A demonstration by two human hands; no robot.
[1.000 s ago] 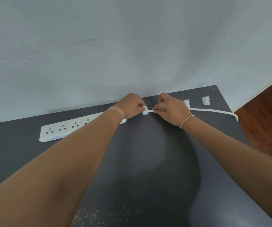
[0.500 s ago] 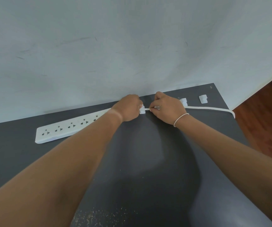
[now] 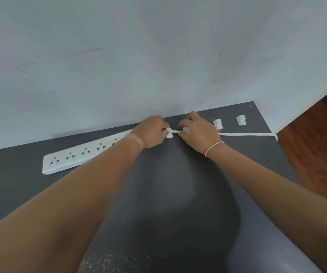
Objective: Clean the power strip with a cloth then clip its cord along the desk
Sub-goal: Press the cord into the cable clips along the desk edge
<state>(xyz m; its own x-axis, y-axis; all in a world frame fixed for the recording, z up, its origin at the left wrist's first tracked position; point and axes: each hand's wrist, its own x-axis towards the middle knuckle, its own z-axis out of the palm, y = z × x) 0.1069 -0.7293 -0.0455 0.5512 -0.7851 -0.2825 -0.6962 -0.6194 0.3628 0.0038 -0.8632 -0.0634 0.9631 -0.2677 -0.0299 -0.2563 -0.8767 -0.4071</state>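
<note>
Dark grey desk (image 3: pixel 178 194) set against a pale wall (image 3: pixel 139 56). Wooden floor (image 3: pixel 316 154) visible past the desk's right edge.

White power strip (image 3: pixel 76 157) lies flat near the back of the desk, left of centre, sockets up. Its right end is hidden behind the left forearm.

White cord (image 3: pixel 245 133) runs from between the hands to the right, along the desk, and drops over the right edge.

Left hand (image 3: pixel 151 133): fingers curled shut, fingertips pressed on a small white clip (image 3: pixel 169 133) sitting on the desk. The cord passes through or across this clip; cannot tell which.

Right hand (image 3: pixel 199 133): fingers closed, pinching the cord just right of that clip. Short stretch of cord shows between the 2 hands. Thin white band (image 3: pixel 214 147) on the right wrist.

2 more white clips on the desk behind the cord, right of the right hand: nearer clip (image 3: pixel 217 123) just beside the hand, farther clip (image 3: pixel 241 120) close to the desk's back right corner. Cord lies in front of both, apart from them.

Pale specks (image 3: pixel 115 261) on the desk surface at the near edge.
</note>
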